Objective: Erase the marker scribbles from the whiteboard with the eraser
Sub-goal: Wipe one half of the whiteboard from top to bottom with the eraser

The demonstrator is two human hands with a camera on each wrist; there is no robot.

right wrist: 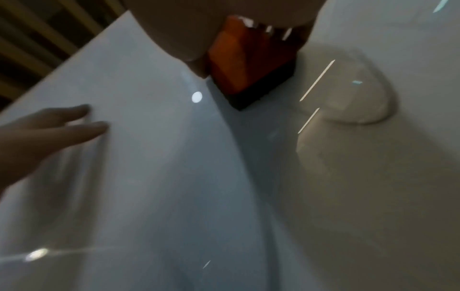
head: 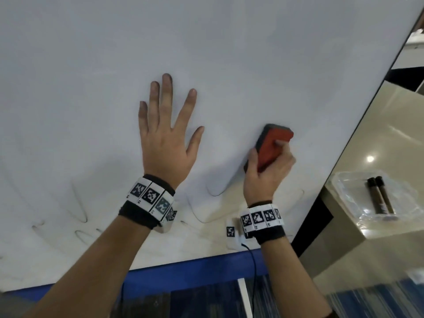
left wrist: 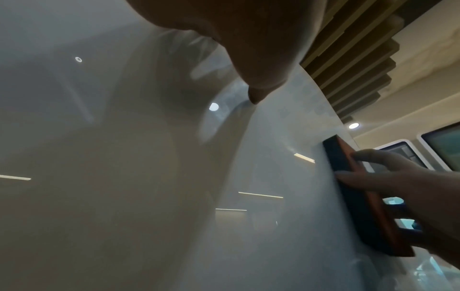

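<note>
The whiteboard [head: 206, 53] fills most of the head view. Its upper part is wiped; faint looped marker scribbles [head: 80, 210] run along its lower part. My left hand [head: 167, 125] lies flat on the board with its fingers spread and smudged dark at the tips. My right hand [head: 268, 166] grips a red eraser [head: 271, 145] with a dark felt side pressed on the board, right of the left hand. The eraser [left wrist: 361, 196] shows edge-on in the left wrist view, and as a red block [right wrist: 239, 59] in the right wrist view.
A beige table [head: 367, 138] stands right of the board's dark edge. On it sits a clear tray [head: 358, 180] holding two dark markers [head: 380, 196]. A blue frame strip [head: 183, 269] runs under the board, and a black cable [head: 254, 260] hangs from my right wrist.
</note>
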